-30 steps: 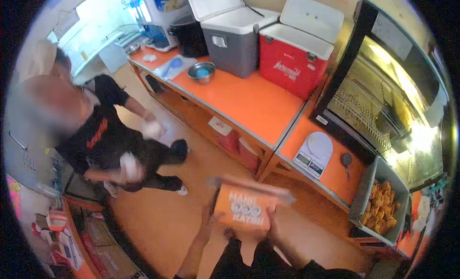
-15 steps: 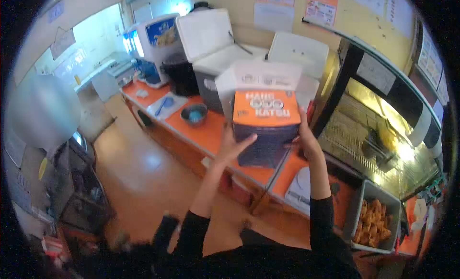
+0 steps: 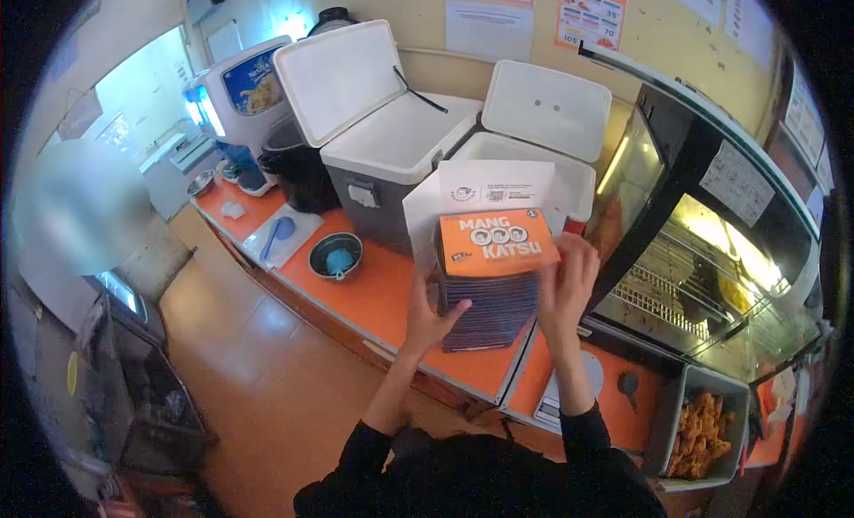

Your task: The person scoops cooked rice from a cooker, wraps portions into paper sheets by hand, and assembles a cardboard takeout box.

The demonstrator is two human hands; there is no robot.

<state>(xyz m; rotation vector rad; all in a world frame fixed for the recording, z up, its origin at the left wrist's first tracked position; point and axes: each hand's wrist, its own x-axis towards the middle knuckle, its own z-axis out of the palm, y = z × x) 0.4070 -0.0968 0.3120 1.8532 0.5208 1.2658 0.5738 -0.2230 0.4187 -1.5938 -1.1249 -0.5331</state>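
Note:
A tall stack of nested takeout boxes (image 3: 489,313) rests on the orange counter, with dark layered sides. On its top is an orange panel (image 3: 498,240) lettered "Mang Katsu", and a white flap (image 3: 480,190) stands raised behind. My left hand (image 3: 431,315) grips the stack's left side, thumb across the front, the other fingers partly hidden. My right hand (image 3: 569,282) is at the right side, fingertips closed on the upper right edge of the top box.
Two coolers (image 3: 365,193) (image 3: 534,153) stand with lids raised behind the stack. A bowl (image 3: 335,255) with something blue sits to the left. On the right are a glass display warmer (image 3: 703,251), a scale (image 3: 578,384) and a bin of fried chicken (image 3: 698,433). Another person (image 3: 80,206) is at far left.
The stack appears lower in view, and its dark sides show more. My right hand has moved up from the stack's side to the top box's edge. The left hand still holds the left side.

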